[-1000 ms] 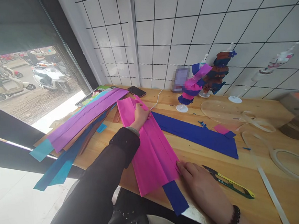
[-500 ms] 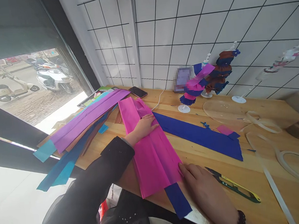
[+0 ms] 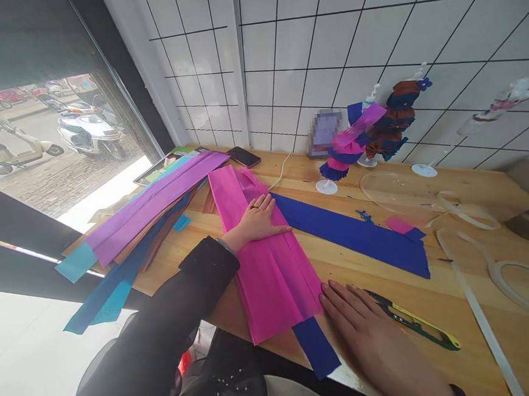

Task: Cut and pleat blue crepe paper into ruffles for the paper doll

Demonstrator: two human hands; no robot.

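Observation:
Pink crepe paper [image 3: 271, 283] lies lengthwise before me in folded layers, its near end at the table's front edge. My left hand [image 3: 259, 220] rests flat on its upper part, fingers stretched and thumb out to the right. Beside the paper's lower right edge, my right hand [image 3: 361, 318] lies palm down with the fingers straight, fingertips at the edge. From under the pink paper's near end a dark blue strip [image 3: 316, 347] sticks out. Yellow and green thread snips [image 3: 423, 326] lie just right of my right hand.
A long blue crepe strip [image 3: 354, 230] stretches to the right. Purple [image 3: 155, 206] and teal strips [image 3: 127, 282] are stacked at left. A phone [image 3: 244, 157], ruffled paper figures [image 3: 351, 139] on stands, a clear disc [image 3: 389, 189] and a white tape roll [image 3: 497, 274] occupy the back and right.
My right hand has flattened out, its fingers now straight and slightly lower right along the pink paper's edge. My left hand has spread its thumb a little and stays on the paper.

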